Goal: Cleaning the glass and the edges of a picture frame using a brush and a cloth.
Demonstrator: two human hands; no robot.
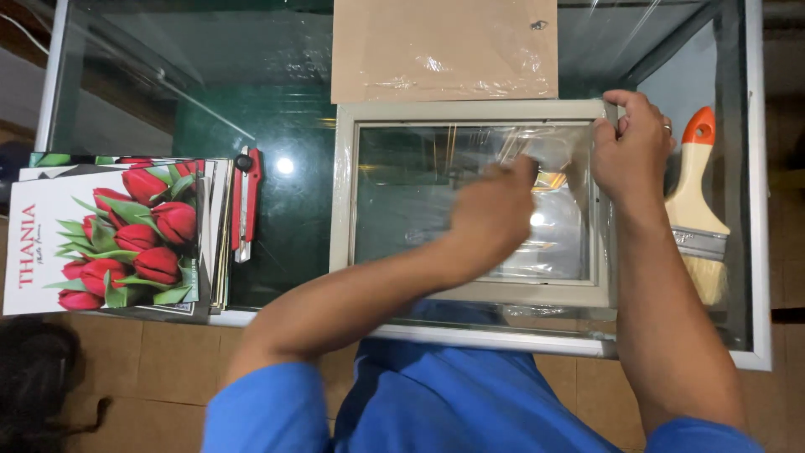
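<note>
A pale grey picture frame (402, 111) lies flat on a glass table top, with clear plastic wrap (553, 243) crumpled over its right part. My left hand (490, 214) is over the frame's glass, blurred, fingers curled against the wrap. My right hand (631, 147) grips the frame's top right corner, fingers pinched on the wrap and the rim. A brown backing board (444, 46) in clear film lies just beyond the frame.
A stack of prints with red tulips (109, 235) sits at the left, a red utility knife (247, 201) beside it. A paintbrush with an orange-tipped handle (696, 201) lies at the right. The table's metal edge (470, 337) runs along the front.
</note>
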